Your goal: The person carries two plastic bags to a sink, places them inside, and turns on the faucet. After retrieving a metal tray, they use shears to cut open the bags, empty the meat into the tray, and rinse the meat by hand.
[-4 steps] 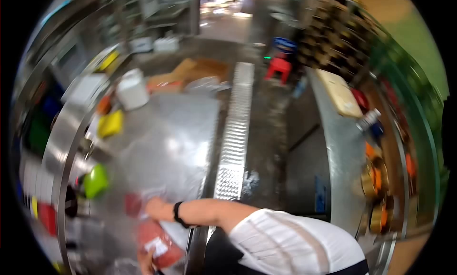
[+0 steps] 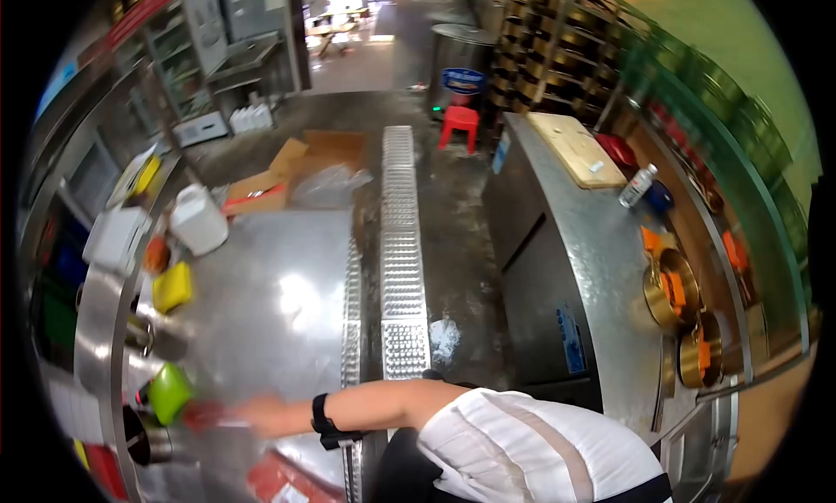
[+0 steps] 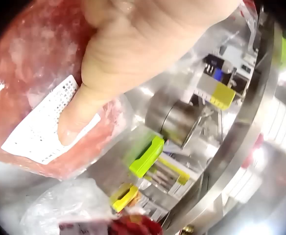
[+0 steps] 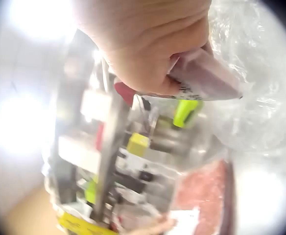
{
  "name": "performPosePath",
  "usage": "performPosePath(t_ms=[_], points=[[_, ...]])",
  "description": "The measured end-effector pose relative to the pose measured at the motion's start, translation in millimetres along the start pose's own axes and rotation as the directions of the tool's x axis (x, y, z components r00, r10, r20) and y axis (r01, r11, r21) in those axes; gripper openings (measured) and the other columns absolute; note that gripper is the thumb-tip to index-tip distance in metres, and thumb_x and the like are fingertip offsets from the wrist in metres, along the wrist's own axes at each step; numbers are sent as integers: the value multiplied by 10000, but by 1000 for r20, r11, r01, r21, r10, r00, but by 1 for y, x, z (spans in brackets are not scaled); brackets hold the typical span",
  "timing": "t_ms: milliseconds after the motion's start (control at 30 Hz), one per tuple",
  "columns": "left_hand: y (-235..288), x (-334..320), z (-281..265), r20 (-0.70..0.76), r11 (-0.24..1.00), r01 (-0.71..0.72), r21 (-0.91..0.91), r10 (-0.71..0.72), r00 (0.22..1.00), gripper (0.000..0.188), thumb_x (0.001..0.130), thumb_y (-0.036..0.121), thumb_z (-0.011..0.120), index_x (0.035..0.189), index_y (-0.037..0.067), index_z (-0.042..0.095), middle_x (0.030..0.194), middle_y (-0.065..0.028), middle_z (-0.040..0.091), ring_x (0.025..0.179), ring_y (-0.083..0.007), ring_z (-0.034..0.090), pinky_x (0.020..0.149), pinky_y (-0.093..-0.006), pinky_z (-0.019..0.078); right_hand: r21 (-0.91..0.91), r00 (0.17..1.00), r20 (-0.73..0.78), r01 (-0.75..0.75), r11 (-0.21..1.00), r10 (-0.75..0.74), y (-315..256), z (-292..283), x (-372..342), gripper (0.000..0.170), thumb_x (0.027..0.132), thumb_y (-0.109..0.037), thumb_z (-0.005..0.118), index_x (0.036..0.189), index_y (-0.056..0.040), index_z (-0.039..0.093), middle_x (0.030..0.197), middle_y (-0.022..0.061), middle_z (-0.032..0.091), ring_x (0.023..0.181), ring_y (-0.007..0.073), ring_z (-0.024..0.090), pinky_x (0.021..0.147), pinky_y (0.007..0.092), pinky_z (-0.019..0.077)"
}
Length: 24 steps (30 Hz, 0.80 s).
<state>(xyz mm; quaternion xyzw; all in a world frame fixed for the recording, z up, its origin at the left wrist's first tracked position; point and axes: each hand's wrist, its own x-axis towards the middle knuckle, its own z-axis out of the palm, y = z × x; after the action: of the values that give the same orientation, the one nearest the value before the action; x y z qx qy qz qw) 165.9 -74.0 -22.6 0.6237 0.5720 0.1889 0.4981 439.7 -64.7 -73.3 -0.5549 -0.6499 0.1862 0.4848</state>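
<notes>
A large clear-wrapped slab of red meat [image 3: 40, 54] with a white printed label [image 3: 40, 129] fills the left of the left wrist view. My left hand [image 3: 148, 44] holds it, the thumb over the label and the other fingers hidden. In the head view the meat [image 2: 292, 479] is on the steel table at the bottom edge. Farther forward, my right hand [image 2: 259, 414] reaches across the table and grips a small reddish pack [image 4: 202, 76] with dark print. Its contents do not show. Clear plastic film [image 4: 260, 103] spreads beside that hand.
A green-topped holder [image 2: 170, 392] and a steel pot [image 2: 150, 442] stand along the steel table's [image 2: 252, 329] left side, under a raised shelf. Beyond are a yellow box [image 2: 172, 287] and a white jug [image 2: 198, 220]. Brass pans [image 2: 672, 290] sit on the right counter.
My right hand has moved left and slightly down in the head view with the small pack, towards the green-topped holder. The view has shifted, and the left hand has dropped out of it.
</notes>
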Motion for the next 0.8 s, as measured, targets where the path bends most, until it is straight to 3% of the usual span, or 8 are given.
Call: performPosePath(t_ms=[100, 267, 333, 433, 533, 667, 767, 800], points=[[39, 15, 65, -3, 995, 28, -92, -28, 1000, 555, 912, 262, 614, 1358, 7, 404, 1327, -131, 498, 1154, -275, 526, 971, -377, 458, 499, 997, -28, -44, 865, 67, 4, -107, -29, 408, 765, -99, 653, 1150, 1, 559, 920, 113, 662, 833, 217, 637, 721, 355, 517], [129, 48, 140, -10, 987, -27, -159, 25, 1000, 551, 925, 291, 592, 1361, 12, 403, 1325, -124, 491, 1156, -251, 512, 972, -361, 456, 859, 943, -27, -148, 490, 332, 0, -274, -80, 394, 832, -159, 677, 1176, -3, 564, 1053, 38, 647, 922, 132, 598, 817, 310, 506], [159, 51, 168, -25, 977, -41, -207, 36, 999, 550, 931, 303, 584, 1362, 14, 402, 1325, -121, 488, 1157, -242, 506, 972, -355, 455, 917, 854, -21, -191, 350, 520, 15, -331, -122, 391, 836, -154, 687, 1170, 12, 569, 1062, 60, 650, 932, 131, 604, 832, 304, 503], [200, 58, 202, -73, 939, -72, -335, 50, 996, 550, 939, 321, 571, 1364, 17, 402, 1324, -117, 483, 1158, -228, 498, 972, -345, 453, 856, 705, -141, -265, 443, 695, 68, -397, -196, 356, 857, -117, 679, 1184, -19, 578, 1084, 85, 650, 999, 185, 624, 882, 343, 513], [240, 61, 242, -101, 888, -89, -450, 48, 994, 550, 947, 338, 559, 1366, 20, 401, 1324, -113, 479, 1159, -213, 489, 973, -335, 452, 936, 603, -225, -85, 343, 765, 94, -459, -249, 367, 901, -64, 599, 1259, -19, 528, 1191, 102, 616, 1061, 219, 614, 927, 384, 503], [297, 60, 302, -101, 835, -73, -545, 20, 995, 551, 957, 362, 542, 1368, 23, 400, 1323, -107, 473, 1161, -194, 478, 973, -323, 449, 941, 326, -335, 80, 328, 884, 136, -518, -296, 318, 864, -35, 627, 1176, -16, 567, 1083, 78, 648, 977, 199, 632, 878, 364, 512], [283, 121, 357, -26, 791, -181, -584, 204, 979, 503, 976, 339, 517, 1349, 17, 413, 1251, -84, 509, 1104, -193, 512, 945, -315, 465, 902, 247, -431, 102, 419, 868, 158, -578, -300, 327, 854, -34, 637, 1171, -9, 563, 1071, 85, 649, 970, 209, 634, 863, 375, 518], [297, 130, 381, 31, 756, -76, -650, 127, 991, 482, 985, 347, 493, 1328, 13, 431, 1225, -85, 523, 1091, -188, 515, 939, -306, 467, 895, 228, -446, 98, 436, 865, 169, -596, -301, 329, 851, -36, 642, 1169, -8, 562, 1068, 88, 648, 968, 212, 634, 858, 380, 521]])
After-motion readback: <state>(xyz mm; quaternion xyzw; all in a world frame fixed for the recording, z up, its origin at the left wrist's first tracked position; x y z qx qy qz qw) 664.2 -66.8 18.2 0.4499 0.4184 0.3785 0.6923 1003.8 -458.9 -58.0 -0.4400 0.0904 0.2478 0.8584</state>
